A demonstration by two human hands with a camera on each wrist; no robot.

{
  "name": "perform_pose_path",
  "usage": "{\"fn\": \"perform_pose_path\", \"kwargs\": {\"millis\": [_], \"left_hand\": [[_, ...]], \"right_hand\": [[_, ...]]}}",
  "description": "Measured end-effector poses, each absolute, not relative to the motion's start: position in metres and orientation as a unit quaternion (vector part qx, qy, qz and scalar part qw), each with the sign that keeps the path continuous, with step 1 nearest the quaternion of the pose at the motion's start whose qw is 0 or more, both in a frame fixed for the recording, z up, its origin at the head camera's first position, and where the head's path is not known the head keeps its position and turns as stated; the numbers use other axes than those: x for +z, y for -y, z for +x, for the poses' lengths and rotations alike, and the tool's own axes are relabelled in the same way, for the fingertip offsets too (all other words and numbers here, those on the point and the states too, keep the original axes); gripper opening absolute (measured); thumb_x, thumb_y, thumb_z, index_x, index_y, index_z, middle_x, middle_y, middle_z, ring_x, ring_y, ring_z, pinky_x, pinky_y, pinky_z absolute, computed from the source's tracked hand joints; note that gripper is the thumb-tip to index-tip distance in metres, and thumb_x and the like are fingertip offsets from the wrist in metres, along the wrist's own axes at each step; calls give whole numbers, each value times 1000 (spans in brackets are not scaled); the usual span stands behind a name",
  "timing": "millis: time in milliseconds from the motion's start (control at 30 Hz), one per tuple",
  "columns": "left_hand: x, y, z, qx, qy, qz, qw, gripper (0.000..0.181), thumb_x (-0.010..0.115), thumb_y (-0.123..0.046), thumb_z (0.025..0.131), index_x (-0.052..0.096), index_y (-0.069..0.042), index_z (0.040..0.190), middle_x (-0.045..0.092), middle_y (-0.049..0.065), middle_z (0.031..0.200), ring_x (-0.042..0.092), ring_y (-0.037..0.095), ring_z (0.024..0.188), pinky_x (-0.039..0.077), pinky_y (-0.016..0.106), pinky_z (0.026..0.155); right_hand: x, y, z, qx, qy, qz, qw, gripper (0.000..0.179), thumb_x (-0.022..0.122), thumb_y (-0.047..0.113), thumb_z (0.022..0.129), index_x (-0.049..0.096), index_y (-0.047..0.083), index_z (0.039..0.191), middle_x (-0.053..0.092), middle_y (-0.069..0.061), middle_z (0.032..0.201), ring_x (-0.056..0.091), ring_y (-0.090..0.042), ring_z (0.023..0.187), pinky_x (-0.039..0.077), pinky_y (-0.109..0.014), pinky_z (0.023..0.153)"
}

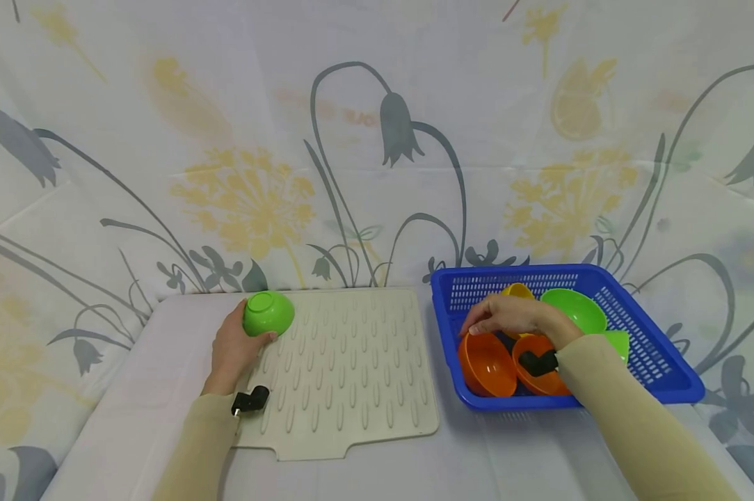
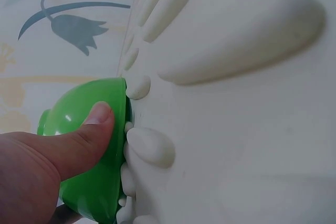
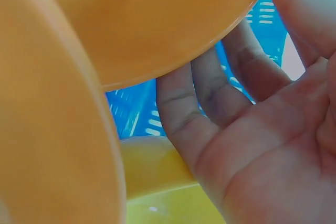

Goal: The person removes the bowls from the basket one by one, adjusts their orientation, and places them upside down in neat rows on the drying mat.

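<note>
My left grip (image 1: 236, 351) holds a green bowl (image 1: 268, 313) while my right grip (image 1: 515, 314) pinches an orange bowl (image 1: 488, 365) by its rim.
From the head view, the green bowl sits base-up at the far left corner of a cream ridged mat (image 1: 352, 433) on the white-covered counter (image 1: 464, 466); the orange bowl tilts in a blue basket (image 1: 655, 355), just beside a second orange bowl (image 1: 544, 384), with a lime bowl (image 1: 574, 309) and a yellow piece (image 1: 518, 290) farther back. In the left wrist view, my thumb presses along the green bowl's outer wall, its rim turned toward the mat's ridges. In the right wrist view, my fingers pass behind the orange bowl's edge, my thumb at the rim, blue lattice showing between them.
</note>
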State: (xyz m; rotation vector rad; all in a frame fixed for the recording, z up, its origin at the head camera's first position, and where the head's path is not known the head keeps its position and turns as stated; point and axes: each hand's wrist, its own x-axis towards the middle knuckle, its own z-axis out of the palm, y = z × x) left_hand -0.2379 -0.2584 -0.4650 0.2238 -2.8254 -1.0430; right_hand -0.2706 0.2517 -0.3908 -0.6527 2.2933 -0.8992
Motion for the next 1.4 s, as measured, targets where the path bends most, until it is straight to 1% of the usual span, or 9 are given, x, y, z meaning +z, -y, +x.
{"fn": "perform_pose_path", "kwargs": {"millis": [200,433,533,633,700,867,1000,1133,1400], "left_hand": [[-464,258,-237,-346,934,71,61,92,78,-25,86,23,-2,156,37,29,150,38,49,134,33,65,105],[-465,258,-237,-343,934,75,63,93,79,-25,86,23,-1,157,37,28,151,38,48,134,33,66,105],[-465,259,-237,-343,934,75,62,93,79,-26,86,23,-2,157,37,28,151,38,48,134,32,66,105],[-466,260,-238,-343,934,72,62,93,79,-26,86,23,-2,157,37,28,151,38,48,134,32,66,105],[-467,260,-239,-345,934,71,63,93,79,-26,86,23,-3,157,37,28,151,38,48,134,32,66,105],[-468,260,-240,-346,934,71,62,92,79,-26,86,23,-3,157,37,28,150,38,49,134,32,66,105],[-468,261,-241,-345,934,70,63,92,79,-25,86,24,-3,157,37,28,150,38,49,133,33,66,104],[-466,261,-241,-344,935,67,57,93,78,-27,86,23,-3,157,37,28,150,38,49,133,33,66,104],[-461,263,-239,-342,937,60,46,93,77,-30,87,22,-1,157,35,29,151,37,49,134,32,66,105]], "right_hand": [[-391,-252,-272,-333,-865,-254,278,22,58,20,102,76,14,113,71,2,110,61,-20,110,47,-49,100],[-387,-251,-272,-373,-869,-234,225,23,57,23,103,75,15,114,71,1,113,58,-26,118,44,-55,103],[-385,-251,-271,-390,-873,-210,204,22,58,22,102,76,16,114,71,0,115,57,-28,119,47,-50,97],[-382,-252,-270,-401,-876,-196,179,22,58,21,102,75,14,115,71,-3,115,59,-27,112,49,-41,87],[-380,-253,-270,-407,-877,-190,168,23,59,20,102,75,12,116,71,-5,115,60,-26,107,49,-37,84],[-374,-255,-269,-415,-876,-178,171,28,61,25,101,73,8,120,71,-7,110,60,-27,95,51,-33,75],[-368,-258,-267,-421,-874,-164,179,32,62,30,100,72,9,122,71,-9,110,63,-28,90,56,-35,72],[-362,-260,-263,-430,-871,-155,182,35,62,30,100,70,7,125,69,-11,116,66,-27,94,57,-38,78],[-349,-264,-248,-445,-865,-146,183,41,58,31,102,63,5,133,68,-13,118,67,-28,93,58,-40,79]]}}
